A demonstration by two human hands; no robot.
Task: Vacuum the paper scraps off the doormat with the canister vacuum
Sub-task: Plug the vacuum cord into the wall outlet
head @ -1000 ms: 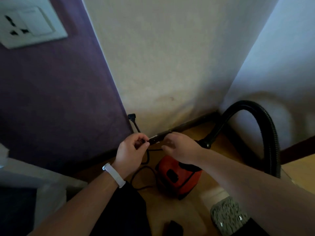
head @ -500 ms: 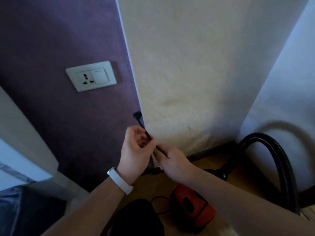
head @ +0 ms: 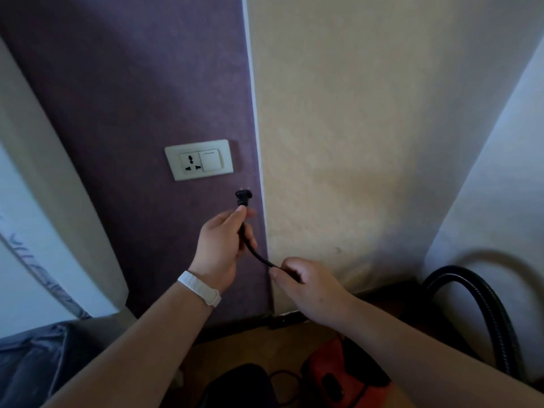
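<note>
You're working in dim, soft light. The cream wall (head: 368,142) above your right hand (head: 312,290) is brightest, sinking into shadow lower down. Right of that hand, the hose (head: 482,298) throws a soft arched shadow. The fingertips of your left hand (head: 219,248) are smeared; the cord (head: 259,256) below them is sharp. Wall edges bow toward the frame's borders.

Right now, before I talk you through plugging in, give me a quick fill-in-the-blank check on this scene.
1. The left hand grips the cord just below the ____.
2. That end is not yet in the socket, which sits on the ____ wall panel.
3. The right hand pinches the cord lower down; the left wrist wears a ____ band.
Missing words: plug; purple; white.
</note>
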